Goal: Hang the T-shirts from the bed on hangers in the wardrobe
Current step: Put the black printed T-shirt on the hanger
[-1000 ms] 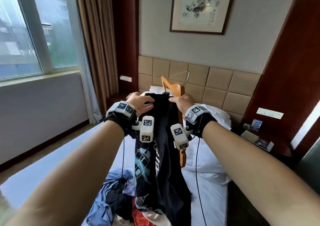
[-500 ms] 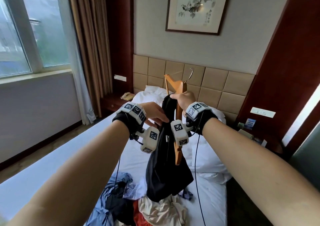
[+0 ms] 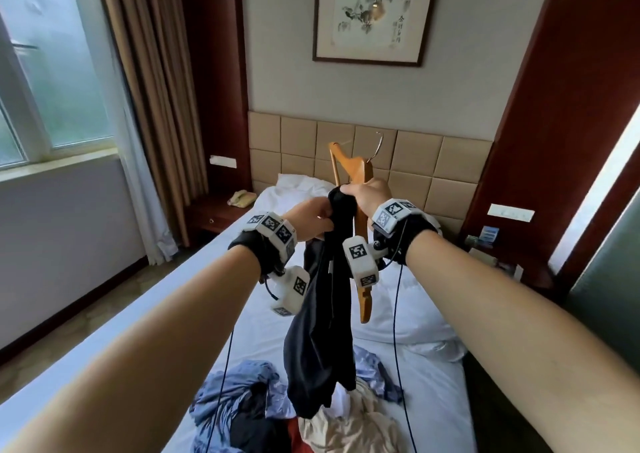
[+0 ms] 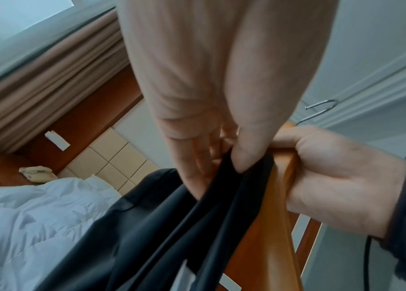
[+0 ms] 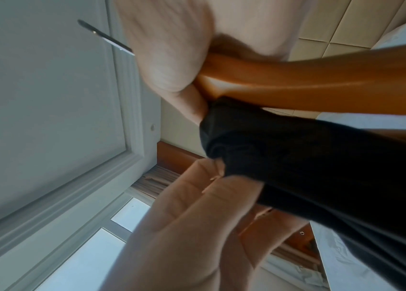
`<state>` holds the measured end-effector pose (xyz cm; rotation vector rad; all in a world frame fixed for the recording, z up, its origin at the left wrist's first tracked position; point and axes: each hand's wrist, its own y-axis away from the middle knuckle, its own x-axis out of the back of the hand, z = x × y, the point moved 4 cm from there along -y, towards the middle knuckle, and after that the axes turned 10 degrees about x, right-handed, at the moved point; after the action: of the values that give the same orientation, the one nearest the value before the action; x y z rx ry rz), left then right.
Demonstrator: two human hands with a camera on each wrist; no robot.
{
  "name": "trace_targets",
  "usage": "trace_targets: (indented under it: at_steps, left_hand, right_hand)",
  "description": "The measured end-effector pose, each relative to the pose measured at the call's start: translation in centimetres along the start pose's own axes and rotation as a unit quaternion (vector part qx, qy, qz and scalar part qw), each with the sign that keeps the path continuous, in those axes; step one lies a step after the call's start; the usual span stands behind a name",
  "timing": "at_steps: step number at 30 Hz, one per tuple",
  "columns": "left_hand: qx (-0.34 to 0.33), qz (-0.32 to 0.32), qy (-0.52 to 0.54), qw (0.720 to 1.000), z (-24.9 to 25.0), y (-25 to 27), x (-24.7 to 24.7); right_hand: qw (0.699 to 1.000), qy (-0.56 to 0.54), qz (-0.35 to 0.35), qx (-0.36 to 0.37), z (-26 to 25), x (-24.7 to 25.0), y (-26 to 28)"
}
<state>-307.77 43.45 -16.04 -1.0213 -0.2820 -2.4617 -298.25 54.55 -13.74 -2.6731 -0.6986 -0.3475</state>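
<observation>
Head view looks forward and down along both forearms over the white-sheeted bed [image 3: 194,300]; both wrist views look upward at close range, sharing the orange-brown wooden hanger [image 4: 279,196] and black fabric T-shirt [image 5: 308,157].

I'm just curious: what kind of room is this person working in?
Most likely a hotel bedroom. A white bed stands against a padded headboard, a telephone sits on the bedside table, and a framed ink painting hangs on the wall above.

Padded headboard [image 3: 408,154], framed painting [image 3: 372,16], curtained window [image 3: 52,81]
</observation>
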Motion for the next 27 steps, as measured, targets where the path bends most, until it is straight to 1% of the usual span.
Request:
trace_targets:
  at_steps: [3,5,6,9,11,17,20,24,25,27]
  left_hand:
    - [-0.03,0.039,0.007,0.999,-0.8,0.0,1.4]
    - [-0.061,0.033,0.013,0.997,-1.0,0.3,2.1]
    - [-0.074,0.035,0.002,0.997,-1.0,0.5,2.7]
    - [-0.1,0.072,-0.056,0.991,-1.2,1.1,4.3]
    - [-0.103,0.081,-0.07,0.989,-1.6,0.8,5.5]
    - [-0.067,0.107,-0.115,0.985,-2.5,-0.2,8.5]
    - [-0.024,0.116,-0.144,0.982,-3.7,-0.9,9.6]
    - [0.021,0.17,-0.164,0.971,-4.9,-1.3,10.9]
    - [0.034,0.178,-0.153,0.972,-5.1,-1.3,11.2]
    - [0.067,0.185,-0.093,0.976,-5.6,-1.4,12.0]
  right_hand:
    - [1.0,0.01,-0.006,0.002,-0.5,-1.3,-0.4]
    - [0.999,0.031,-0.014,0.002,-0.8,-1.9,-0.4]
    - [0.999,0.042,-0.015,0.001,-1.0,-2.2,-0.4]
    - [0.997,0.072,-0.02,-0.005,-1.1,-2.6,-0.3]
    - [0.996,0.086,-0.025,-0.009,-0.9,-3.4,-0.4]
    - [0.996,0.073,-0.039,-0.024,-0.9,-4.7,0.3]
    - [0.995,0.07,-0.056,-0.036,-1.0,-5.2,0.6]
    - [0.999,0.012,-0.012,-0.027,-1.6,-5.2,0.5]
    - [1.0,-0.003,0.001,-0.02,-1.9,-5.0,0.7]
    - [0.999,-0.038,0.027,-0.013,-2.4,-4.5,1.1]
